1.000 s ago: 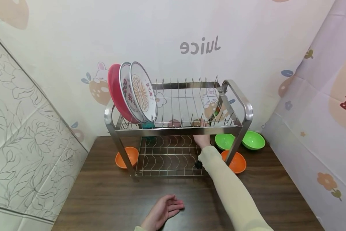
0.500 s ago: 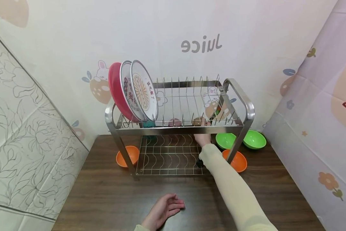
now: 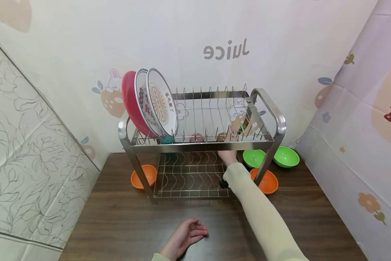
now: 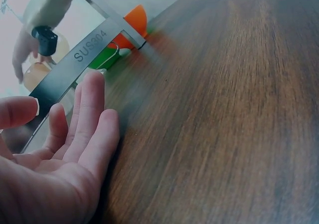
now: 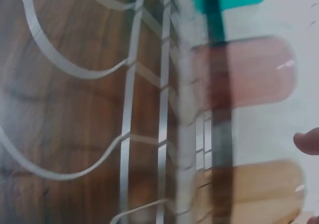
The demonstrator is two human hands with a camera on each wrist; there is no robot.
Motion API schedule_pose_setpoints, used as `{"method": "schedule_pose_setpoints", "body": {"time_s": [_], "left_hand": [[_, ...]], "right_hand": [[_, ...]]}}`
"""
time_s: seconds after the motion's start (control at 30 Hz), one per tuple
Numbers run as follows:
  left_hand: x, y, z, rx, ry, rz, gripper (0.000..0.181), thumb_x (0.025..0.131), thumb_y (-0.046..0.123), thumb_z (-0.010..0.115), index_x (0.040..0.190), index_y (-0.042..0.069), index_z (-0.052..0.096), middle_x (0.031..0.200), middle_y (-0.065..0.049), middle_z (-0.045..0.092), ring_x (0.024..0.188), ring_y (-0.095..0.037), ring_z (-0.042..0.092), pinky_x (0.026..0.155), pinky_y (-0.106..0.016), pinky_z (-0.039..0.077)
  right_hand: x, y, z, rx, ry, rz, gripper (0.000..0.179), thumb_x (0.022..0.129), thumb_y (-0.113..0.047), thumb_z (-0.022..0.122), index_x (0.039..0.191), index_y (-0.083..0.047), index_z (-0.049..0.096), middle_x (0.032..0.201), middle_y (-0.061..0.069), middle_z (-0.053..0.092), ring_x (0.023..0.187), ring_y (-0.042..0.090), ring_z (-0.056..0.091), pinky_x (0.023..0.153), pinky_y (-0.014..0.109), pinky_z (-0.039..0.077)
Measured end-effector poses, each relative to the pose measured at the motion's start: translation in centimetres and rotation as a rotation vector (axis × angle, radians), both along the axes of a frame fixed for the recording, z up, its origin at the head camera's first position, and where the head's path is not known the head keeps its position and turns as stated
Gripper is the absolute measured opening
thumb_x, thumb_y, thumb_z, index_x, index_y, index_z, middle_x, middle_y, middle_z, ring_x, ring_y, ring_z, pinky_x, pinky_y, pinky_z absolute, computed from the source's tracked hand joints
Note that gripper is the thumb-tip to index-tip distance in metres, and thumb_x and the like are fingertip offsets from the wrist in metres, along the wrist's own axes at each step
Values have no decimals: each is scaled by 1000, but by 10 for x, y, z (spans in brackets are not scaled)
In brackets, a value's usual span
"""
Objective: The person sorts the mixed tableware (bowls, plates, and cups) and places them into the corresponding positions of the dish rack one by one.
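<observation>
Two bare hands in the head view, well apart from each other. Left hand at the lower centre of the frame, by the brown table, fingers loosely bent. Right hand right of centre, behind the front rail of the metal rack, just beside the amber cup. Farther left in the same row, pink cup and teal cup. On the upper tier, left of centre, red plate and two white plates, all tilted. Orange bowls either side of the rack, green bowls at centre right.

In the left wrist view, left hand at lower left, palm bare, thumb apart from the fingers. Rail stamped SUS304 running diagonally across the upper left; right hand beyond, fingers pointing down, near the amber cup.

In the right wrist view, teal, pink and amber cups from top to bottom, right of centre. Thumb at the right edge, apart from the cups; another fingertip at lower right, contact with the amber cup impossible to tell.
</observation>
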State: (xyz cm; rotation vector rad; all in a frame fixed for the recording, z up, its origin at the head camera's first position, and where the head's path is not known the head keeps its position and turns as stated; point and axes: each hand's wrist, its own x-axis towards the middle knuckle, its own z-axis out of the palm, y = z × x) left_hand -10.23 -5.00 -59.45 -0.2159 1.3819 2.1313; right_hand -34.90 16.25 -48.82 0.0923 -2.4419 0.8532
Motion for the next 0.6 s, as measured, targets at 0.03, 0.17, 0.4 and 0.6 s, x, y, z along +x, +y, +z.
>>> {"method": "schedule_pose_setpoints", "body": {"time_s": [0.03,0.17,0.4,0.6], "left_hand": [[-1,0,0,0,0,1,25,98,28,51,98,4,58,96,-11,71,95,-26,70,88,-40,55],[-2,-1,1,5,-5,-3,26,98,29,52,99,4,58,96,-11,71,95,-26,70,88,-40,55],[-1,-1,1,8,-2,-5,26,99,29,51,99,3,57,96,-11,71,95,-25,70,88,-40,55],[-1,-2,3,-3,-8,-11,27,99,29,52,101,2,57,97,-11,71,95,-26,70,88,-41,55]], "right_hand": [[0,-1,3,-1,11,6,76,90,-15,63,148,15,24,151,37,28,139,55,23,115,58,20],[4,-5,13,-37,17,21,77,92,-18,64,150,13,23,152,35,27,140,52,24,116,56,18],[22,-12,21,-36,41,1,70,92,-18,66,143,17,34,145,37,38,137,51,31,114,56,22],[33,-13,20,-23,111,12,53,86,-13,69,124,18,51,127,37,52,121,53,45,104,57,36]]}}
